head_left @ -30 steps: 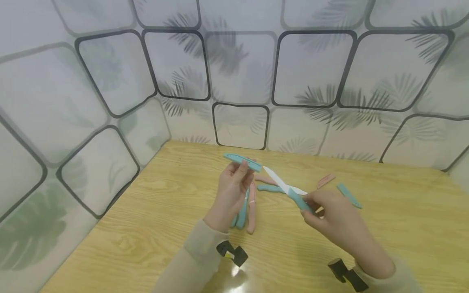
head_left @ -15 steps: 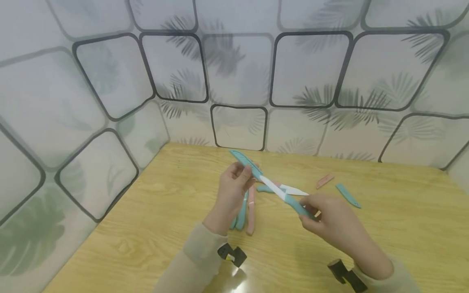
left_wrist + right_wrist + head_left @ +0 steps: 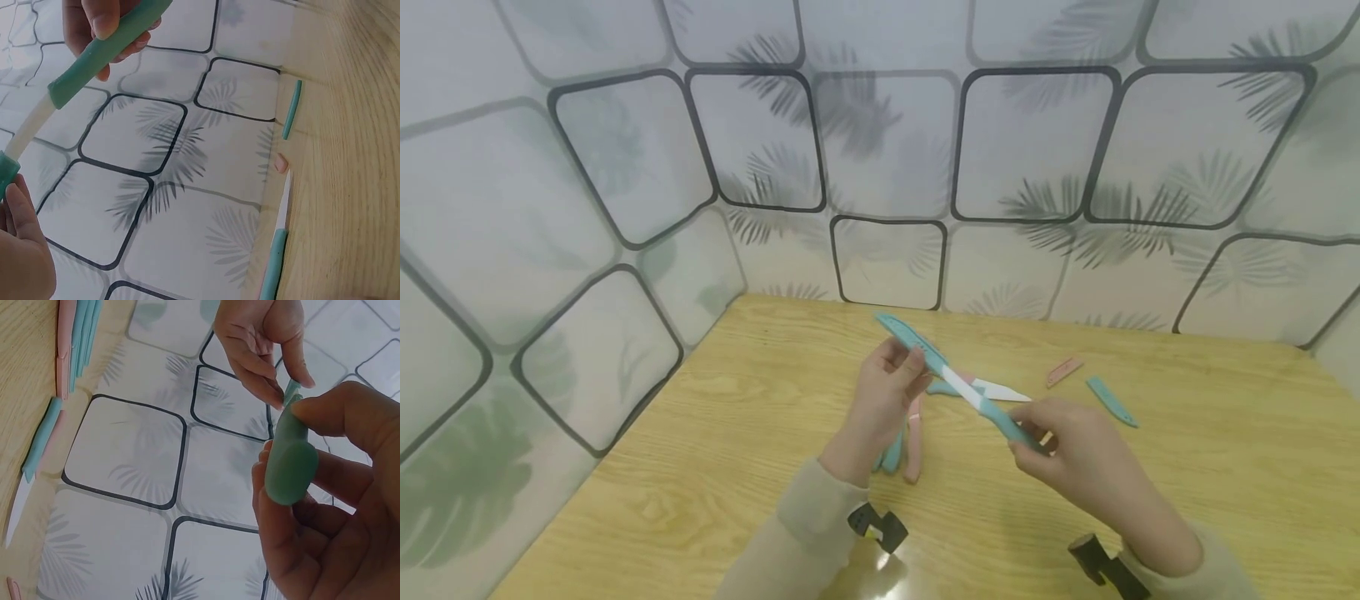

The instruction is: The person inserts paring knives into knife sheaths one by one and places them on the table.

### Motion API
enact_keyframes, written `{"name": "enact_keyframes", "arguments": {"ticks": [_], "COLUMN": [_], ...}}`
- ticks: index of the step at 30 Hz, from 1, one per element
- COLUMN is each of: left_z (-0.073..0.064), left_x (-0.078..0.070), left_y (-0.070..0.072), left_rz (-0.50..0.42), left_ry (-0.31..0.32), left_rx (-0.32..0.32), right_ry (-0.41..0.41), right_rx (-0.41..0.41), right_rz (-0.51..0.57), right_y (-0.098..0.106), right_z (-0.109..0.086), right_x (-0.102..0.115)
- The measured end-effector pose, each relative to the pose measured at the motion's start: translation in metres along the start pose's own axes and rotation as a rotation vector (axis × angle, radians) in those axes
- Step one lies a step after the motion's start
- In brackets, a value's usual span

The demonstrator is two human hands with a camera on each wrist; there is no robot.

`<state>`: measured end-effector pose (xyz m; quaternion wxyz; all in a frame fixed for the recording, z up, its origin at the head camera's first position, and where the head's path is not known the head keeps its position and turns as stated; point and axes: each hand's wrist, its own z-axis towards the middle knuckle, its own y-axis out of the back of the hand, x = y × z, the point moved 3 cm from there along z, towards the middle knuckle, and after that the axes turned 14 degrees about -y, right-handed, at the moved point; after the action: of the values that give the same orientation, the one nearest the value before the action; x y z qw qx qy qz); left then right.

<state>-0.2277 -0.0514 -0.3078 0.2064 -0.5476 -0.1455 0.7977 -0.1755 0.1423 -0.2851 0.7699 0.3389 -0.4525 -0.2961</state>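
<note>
My left hand [image 3: 886, 392] pinches a teal blade sheath [image 3: 910, 335] between thumb and fingers, above the table. Partway into that sheath is a knife with a white blade [image 3: 961, 388]; part of the blade still shows. The teal handle [image 3: 94, 65] of this knife is held in my right hand [image 3: 1078, 454], its butt end facing the right wrist camera. Below, a teal-handled knife [image 3: 39, 440] with a white blade lies on the table beside something pink, partly covered. Under my left wrist lie a pink-handled knife [image 3: 913, 446] and teal handles [image 3: 891, 454].
A pink sheath [image 3: 1065, 372] and a teal sheath [image 3: 1112, 401] lie apart on the wooden table [image 3: 700, 442], to the right. Behind and at the left rises a patterned wall [image 3: 887, 262]. Each wrist carries a small black device [image 3: 880, 528].
The white blade, apart from the sheath one second ago, has entered it and slid deeper. The sheath tilted into line with the knife. Things on the table stay put.
</note>
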Motion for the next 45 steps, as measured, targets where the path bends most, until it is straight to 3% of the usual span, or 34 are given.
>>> {"name": "enact_keyframes", "arguments": {"ticks": [11,17,30,40,45], "left_z": [-0.007,-0.009,-0.014,-0.017,-0.015], "left_x": [0.005,0.007,0.013,0.014,0.016], "left_y": [-0.009,-0.014,-0.021,-0.023,-0.019], "left_rz": [-0.009,-0.016,0.011,0.015,0.137], "left_ry": [0.023,-0.003,0.008,0.022,0.039], "left_rx": [0.097,0.162,0.2,0.195,0.142], "right_ry": [0.028,0.063,0.072,0.101,0.091], "right_rx": [-0.035,-0.067,-0.106,-0.146,-0.132], "right_rz": [0.033,0.048,0.042,0.036,0.015], "right_y": [0.0,0.0,0.002,0.003,0.002], "right_z": [-0.001,-0.001,-0.002,-0.003,-0.001], "right_x": [0.004,0.004,0.006,0.006,0.006]}}
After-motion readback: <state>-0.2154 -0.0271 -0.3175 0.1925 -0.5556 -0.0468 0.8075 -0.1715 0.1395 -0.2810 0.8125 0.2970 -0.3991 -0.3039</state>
